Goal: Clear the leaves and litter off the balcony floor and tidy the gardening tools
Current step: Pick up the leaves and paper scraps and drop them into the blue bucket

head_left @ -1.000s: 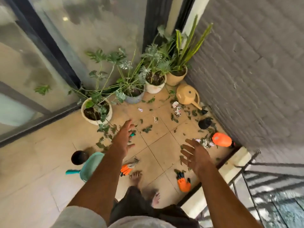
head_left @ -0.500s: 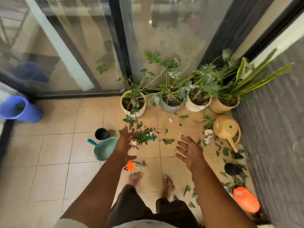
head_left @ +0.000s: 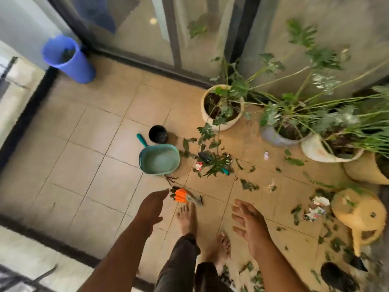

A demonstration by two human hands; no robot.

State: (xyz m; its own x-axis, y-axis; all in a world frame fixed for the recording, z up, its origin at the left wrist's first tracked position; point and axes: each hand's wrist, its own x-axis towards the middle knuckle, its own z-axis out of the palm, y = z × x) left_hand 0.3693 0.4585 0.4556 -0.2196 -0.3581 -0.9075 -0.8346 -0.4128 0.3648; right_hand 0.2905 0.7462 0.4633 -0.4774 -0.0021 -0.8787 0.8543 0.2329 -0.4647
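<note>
Just beyond my left hand [head_left: 152, 205], fingers loose and holding nothing, the orange gloves [head_left: 183, 196] lie on the tile, long axis running rightward. My right hand [head_left: 249, 223], spread and unladen, hangs farther off.

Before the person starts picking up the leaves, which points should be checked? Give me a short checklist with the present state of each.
1. Left hand free: ok, open, holds nothing.
2. Right hand free: ok, open.
3. Teal plastic dustpan within reach: ok, just ahead on the tiles.
4. Blue plastic bin able to take more: cannot tell, some leaves inside.
5. Floor safe for bare feet: not ok, orange-handled garden tool lies at the toes.
</note>
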